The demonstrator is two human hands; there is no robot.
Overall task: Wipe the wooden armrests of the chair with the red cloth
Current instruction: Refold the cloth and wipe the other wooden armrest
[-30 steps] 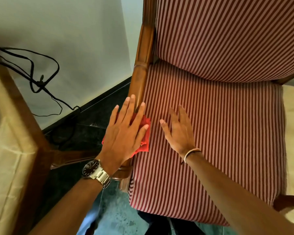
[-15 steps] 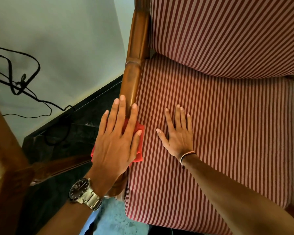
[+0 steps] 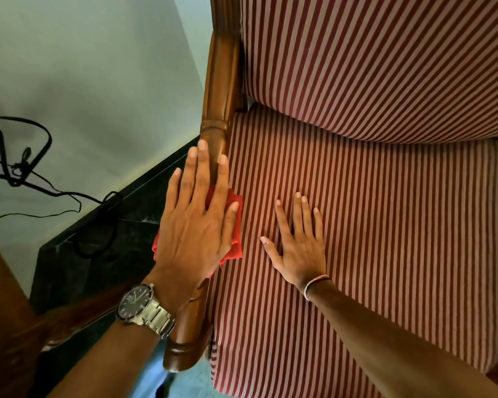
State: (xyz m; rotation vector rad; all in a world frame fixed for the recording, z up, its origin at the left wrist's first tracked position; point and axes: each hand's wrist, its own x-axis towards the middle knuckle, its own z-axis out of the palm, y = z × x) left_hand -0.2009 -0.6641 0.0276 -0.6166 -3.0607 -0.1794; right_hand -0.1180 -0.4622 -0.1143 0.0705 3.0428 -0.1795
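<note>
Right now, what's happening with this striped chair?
A person is cleaning it. Their left hand presses a red cloth flat onto the wooden armrest on the chair's left side, fingers stretched along the wood. Their right hand lies open on the striped seat cushion, apparently for support. A wristwatch sits on the left wrist. The opposite armrest is barely in view.

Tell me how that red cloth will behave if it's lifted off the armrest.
The red cloth probably goes limp: its edges crumple around the left hand. It drapes over the wooden armrest, so it's likely light. Its frayed corner suggests it could snag.
</note>
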